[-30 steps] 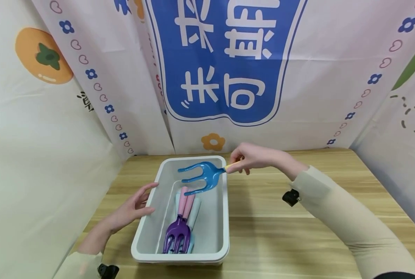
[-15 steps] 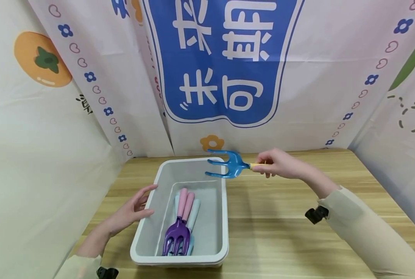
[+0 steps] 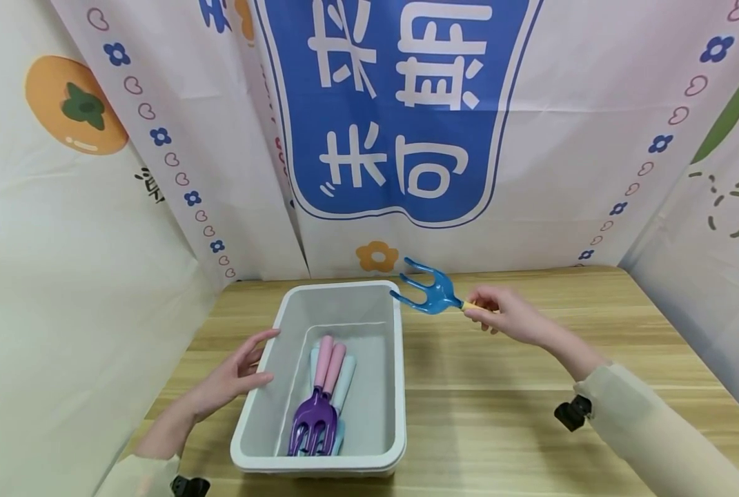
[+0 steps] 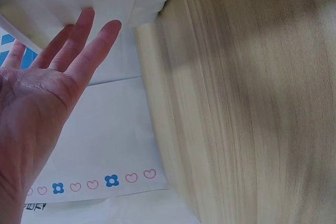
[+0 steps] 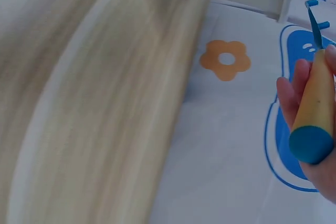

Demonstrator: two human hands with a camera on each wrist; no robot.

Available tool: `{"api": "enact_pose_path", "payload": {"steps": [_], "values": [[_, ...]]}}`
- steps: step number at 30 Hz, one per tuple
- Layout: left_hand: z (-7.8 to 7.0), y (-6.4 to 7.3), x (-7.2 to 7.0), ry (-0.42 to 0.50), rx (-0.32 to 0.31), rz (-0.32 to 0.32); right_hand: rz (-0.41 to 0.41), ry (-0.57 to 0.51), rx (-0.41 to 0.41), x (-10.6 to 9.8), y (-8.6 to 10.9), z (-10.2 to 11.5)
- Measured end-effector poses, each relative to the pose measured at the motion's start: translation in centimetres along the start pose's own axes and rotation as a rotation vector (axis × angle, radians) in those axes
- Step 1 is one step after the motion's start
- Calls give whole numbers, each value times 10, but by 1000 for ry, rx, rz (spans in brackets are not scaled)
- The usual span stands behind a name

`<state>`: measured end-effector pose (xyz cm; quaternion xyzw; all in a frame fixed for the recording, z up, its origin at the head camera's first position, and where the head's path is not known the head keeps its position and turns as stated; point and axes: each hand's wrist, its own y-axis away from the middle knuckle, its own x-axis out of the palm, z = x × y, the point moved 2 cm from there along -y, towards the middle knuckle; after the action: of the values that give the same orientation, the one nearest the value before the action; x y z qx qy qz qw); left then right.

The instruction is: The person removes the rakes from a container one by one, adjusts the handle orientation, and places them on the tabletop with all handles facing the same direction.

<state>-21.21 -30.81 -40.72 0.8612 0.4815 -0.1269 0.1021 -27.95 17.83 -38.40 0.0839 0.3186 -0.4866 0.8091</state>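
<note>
1. The right hand pinches the blue fork by its yellow handle, thumb and fingers closed on it; the blue end cap sticks out on the wrist side.
2. The blue fork is in the air near the desk's far edge, just beside the far right corner of the grey tub. Its three prongs point left, tilted toward the back; from the head view the nearest prong tip overlaps that corner, though whether it touches cannot be told.
3. The left hand is spread at the tub's left rim, thumb and fingers apart, with no tool in its grasp. How firmly it presses cannot be told.
4. The tub stands on the desk, closer to its left edge than its right.
5. Inside, toward the tub's near edge, a purple fork lies on top, prongs to the near left corner. Two pink handles point to the far edge, with pale blue handles on either side.
6. A printed cloth hangs along the desk's far edge.
</note>
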Motion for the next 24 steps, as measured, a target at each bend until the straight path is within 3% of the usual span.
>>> {"api": "enact_pose_path", "payload": {"steps": [12, 19, 24], "values": [[1, -1, 0, -6, -3, -4, -125, -86, 86, 23, 0, -38], [0, 0, 0, -13, -2, -7, -241, 89, 137, 36, -3, -51], [0, 0, 0, -14, -17, -17, -252, 90, 188, 45, -6, -56]]}}
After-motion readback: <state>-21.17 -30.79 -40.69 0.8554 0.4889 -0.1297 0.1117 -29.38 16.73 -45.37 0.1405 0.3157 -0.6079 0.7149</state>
